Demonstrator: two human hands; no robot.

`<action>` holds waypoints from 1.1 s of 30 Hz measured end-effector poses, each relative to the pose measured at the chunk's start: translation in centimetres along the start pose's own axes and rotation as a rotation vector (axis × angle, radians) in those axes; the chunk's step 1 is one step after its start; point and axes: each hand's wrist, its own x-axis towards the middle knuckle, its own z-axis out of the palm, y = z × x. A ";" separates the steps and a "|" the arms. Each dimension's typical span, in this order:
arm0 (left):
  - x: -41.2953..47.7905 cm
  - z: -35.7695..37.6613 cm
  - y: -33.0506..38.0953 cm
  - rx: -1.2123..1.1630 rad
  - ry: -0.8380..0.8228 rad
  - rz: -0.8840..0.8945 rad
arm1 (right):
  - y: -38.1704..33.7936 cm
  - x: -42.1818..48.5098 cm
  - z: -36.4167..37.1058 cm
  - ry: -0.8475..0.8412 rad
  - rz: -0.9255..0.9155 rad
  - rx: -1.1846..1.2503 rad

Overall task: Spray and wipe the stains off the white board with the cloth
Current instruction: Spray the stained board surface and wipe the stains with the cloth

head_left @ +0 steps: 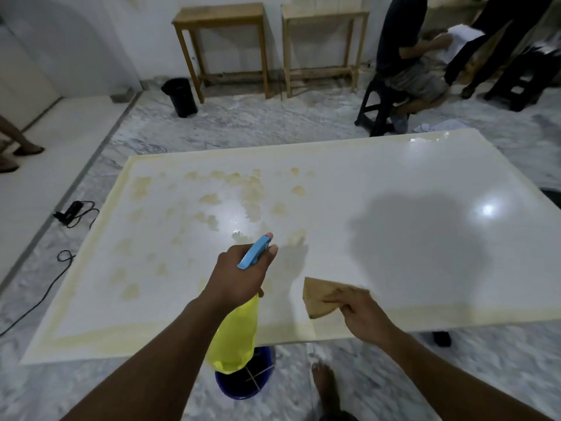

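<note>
Stains (212, 202), tan and blotchy, mottle glossy flat white board (379, 183).

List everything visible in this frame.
white board: one, white, fills the middle
stains: many, yellowish, board's left half and edges
spray bottle: one, yellow with blue head, in left hand
cloth: one, tan, at board's near edge, in right hand
bucket: one, blue, under board's near edge
bin: one, black, far floor
wooden tables: two, brown, far wall
stool: black, far right, person seated
cables: black, floor left
left hand: grip on spray bottle
right hand: grip on cloth
</note>
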 end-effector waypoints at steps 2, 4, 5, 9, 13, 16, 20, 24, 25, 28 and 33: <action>-0.1 -0.7 0.2 -0.009 -0.002 0.009 | -2.4 1.3 -3.4 -0.092 0.171 0.274; 0.7 -1.3 0.6 -0.022 -0.003 0.033 | -4.1 3.6 -6.6 -0.184 0.369 0.499; 1.4 -1.5 0.8 -0.023 -0.001 0.043 | -4.3 5.2 -7.8 -0.240 0.438 0.500; 6.3 -2.3 1.0 -0.009 0.009 0.045 | -6.5 14.5 -12.4 -0.399 0.520 0.343; 12.2 -3.1 0.8 -0.011 0.005 0.024 | -8.8 27.8 -16.2 -0.305 0.438 0.101; 16.5 -3.8 0.4 -0.022 0.022 0.003 | -10.0 37.4 -17.2 -0.117 0.222 -0.113; 20.6 -4.3 -0.8 -0.037 0.043 -0.063 | -6.9 47.7 -15.1 0.030 0.124 -0.288; 21.9 -4.0 -1.7 -0.050 0.031 -0.083 | -0.4 49.4 -7.6 -0.054 0.110 -0.385; 22.0 -3.9 -1.9 -0.060 0.026 -0.096 | 0.7 48.2 -5.8 -0.007 0.038 -0.400; 21.6 -3.9 -2.3 -0.029 0.004 -0.112 | 2.4 43.8 -2.8 0.136 -0.125 -0.337; 18.5 -4.7 -2.0 0.042 -0.028 -0.075 | 1.6 32.9 1.2 0.152 -0.195 -0.264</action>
